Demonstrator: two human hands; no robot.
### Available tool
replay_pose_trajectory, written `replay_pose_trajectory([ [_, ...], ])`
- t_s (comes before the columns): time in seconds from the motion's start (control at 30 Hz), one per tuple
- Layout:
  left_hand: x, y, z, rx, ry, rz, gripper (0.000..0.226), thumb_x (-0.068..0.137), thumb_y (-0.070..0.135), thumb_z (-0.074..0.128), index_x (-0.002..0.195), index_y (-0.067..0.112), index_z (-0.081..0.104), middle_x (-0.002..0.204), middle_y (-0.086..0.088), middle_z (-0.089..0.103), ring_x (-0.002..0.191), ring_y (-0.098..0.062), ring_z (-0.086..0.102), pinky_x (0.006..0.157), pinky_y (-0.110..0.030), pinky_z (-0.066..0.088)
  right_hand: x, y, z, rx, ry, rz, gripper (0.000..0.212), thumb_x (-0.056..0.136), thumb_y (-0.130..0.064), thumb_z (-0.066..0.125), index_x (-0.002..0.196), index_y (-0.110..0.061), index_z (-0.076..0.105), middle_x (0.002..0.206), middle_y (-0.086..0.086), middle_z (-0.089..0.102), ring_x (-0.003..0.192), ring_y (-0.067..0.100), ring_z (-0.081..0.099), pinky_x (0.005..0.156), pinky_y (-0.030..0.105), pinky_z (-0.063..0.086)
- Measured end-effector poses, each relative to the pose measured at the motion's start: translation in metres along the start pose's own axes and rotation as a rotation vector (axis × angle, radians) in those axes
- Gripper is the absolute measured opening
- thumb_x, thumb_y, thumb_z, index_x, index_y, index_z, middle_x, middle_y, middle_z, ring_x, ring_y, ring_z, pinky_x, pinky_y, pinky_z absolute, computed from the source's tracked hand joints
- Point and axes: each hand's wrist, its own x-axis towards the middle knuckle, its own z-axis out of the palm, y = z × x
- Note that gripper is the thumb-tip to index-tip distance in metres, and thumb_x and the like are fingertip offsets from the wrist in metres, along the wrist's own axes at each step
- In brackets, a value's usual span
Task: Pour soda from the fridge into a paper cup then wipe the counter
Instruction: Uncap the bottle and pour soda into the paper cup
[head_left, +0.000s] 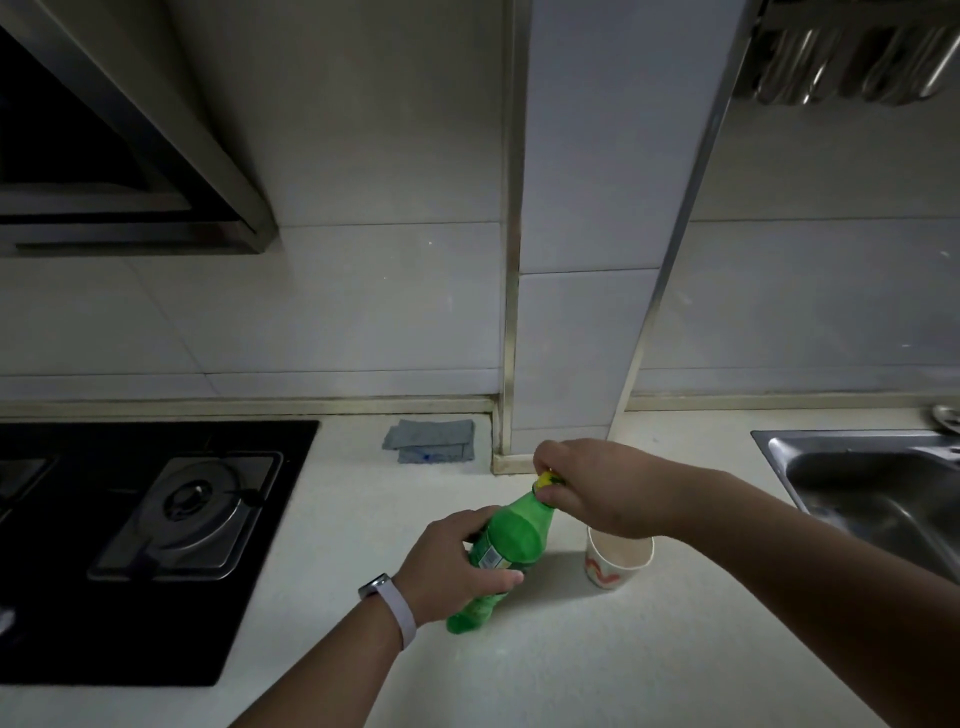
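A green soda bottle (511, 535) stands on the white counter (519, 665), leaning slightly toward the wall. My left hand (447, 564) is wrapped around its middle at the label. My right hand (597, 488) pinches the yellow cap (544, 480) on top of the bottle. A white paper cup (615, 564) with a red wavy pattern stands upright just right of the bottle, partly under my right wrist; it looks empty. A folded grey-blue cloth (431, 440) lies on the counter against the wall, behind the bottle.
A black gas hob (130, 545) with a burner fills the left of the counter, with a range hood (130, 171) above it. A steel sink (872, 483) sits at the right. A tiled pillar (571, 338) juts out behind my right hand.
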Motion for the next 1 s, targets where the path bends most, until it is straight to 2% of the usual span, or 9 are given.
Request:
replay_pose_trajectory([
  [0.07,0.0,0.0,-0.001,0.003,-0.013,0.002,0.055,0.066,0.029,0.087,0.116,0.038,0.067,0.106,0.016,0.074,0.099,-0.004,0.068,0.088,-0.029,0.057,-0.003,-0.001,0.003,-0.003,0.035,-0.091,0.028,0.091,-0.008,0.055,0.098,-0.032,0.041,0.099,-0.012,0.044,0.091,0.013,0.045,0.081,0.033,0.046],
  [0.13,0.001,0.002,-0.001,0.006,-0.025,0.009,0.053,0.067,0.028,0.087,0.116,0.038,0.068,0.105,0.017,0.074,0.098,-0.004,0.068,0.088,-0.028,0.056,-0.005,-0.004,0.004,0.072,0.068,-0.118,0.036,0.083,0.0,0.055,0.098,-0.031,0.044,0.102,-0.012,0.045,0.092,0.011,0.045,0.082,0.03,0.047],
  [0.23,0.002,0.005,-0.003,0.024,-0.027,0.014,0.054,0.067,0.031,0.087,0.117,0.039,0.067,0.105,0.018,0.073,0.097,-0.003,0.067,0.088,-0.029,0.057,-0.005,-0.006,0.001,0.212,0.126,-0.013,0.028,0.087,-0.03,0.062,0.108,-0.034,0.043,0.103,-0.014,0.046,0.088,0.008,0.051,0.077,0.027,0.05],
  [0.33,0.002,0.005,-0.007,0.049,-0.032,-0.01,0.056,0.064,0.037,0.087,0.114,0.048,0.064,0.106,0.019,0.072,0.097,-0.001,0.066,0.089,-0.031,0.057,0.001,0.0,0.005,0.109,0.137,0.191,0.03,0.089,-0.057,0.053,0.094,-0.029,0.044,0.083,-0.01,0.052,0.073,0.014,0.052,0.066,0.033,0.047],
  [0.43,0.001,0.003,-0.007,0.125,-0.064,-0.024,0.062,0.06,0.049,0.085,0.118,0.048,0.061,0.11,0.019,0.069,0.1,0.0,0.064,0.09,-0.031,0.056,0.0,0.001,0.015,0.211,0.124,0.167,0.022,0.087,-0.044,0.059,0.089,-0.027,0.045,0.078,-0.005,0.052,0.068,0.014,0.047,0.064,0.035,0.044],
  [0.53,-0.002,0.003,-0.005,0.15,-0.077,-0.037,0.062,0.06,0.051,0.083,0.118,0.044,0.062,0.107,0.018,0.07,0.097,-0.001,0.065,0.088,-0.032,0.057,-0.006,0.004,0.018,0.418,0.122,0.091,0.027,0.081,-0.02,0.066,0.101,-0.028,0.049,0.098,-0.009,0.05,0.086,0.01,0.05,0.076,0.029,0.05],
  [0.7,0.003,0.012,0.001,0.168,-0.093,-0.059,0.063,0.064,0.045,0.085,0.122,0.041,0.063,0.106,0.019,0.069,0.093,0.002,0.064,0.086,-0.028,0.056,-0.004,0.01,0.02,0.32,0.085,0.327,0.03,0.093,-0.057,0.05,0.093,-0.027,0.049,0.078,-0.003,0.058,0.067,0.012,0.052,0.062,0.028,0.042],
  [0.87,0.011,0.019,0.007,0.221,-0.1,-0.069,0.067,0.065,0.046,0.085,0.127,0.039,0.06,0.108,0.019,0.068,0.094,0.002,0.063,0.082,-0.022,0.054,-0.021,0.021,0.021,0.452,0.152,0.221,0.022,0.09,-0.032,0.063,0.108,-0.032,0.049,0.098,-0.005,0.058,0.086,0.015,0.057,0.075,0.028,0.049],
  [1.0,0.016,0.027,0.014,0.295,-0.149,-0.056,0.062,0.065,0.045,0.084,0.123,0.041,0.061,0.107,0.016,0.069,0.093,-0.002,0.064,0.082,-0.028,0.057,-0.024,0.031,0.022,0.44,0.129,0.363,0.031,0.093,-0.053,0.054,0.106,-0.026,0.054,0.09,-0.006,0.06,0.077,0.013,0.058,0.065,0.027,0.045],
])
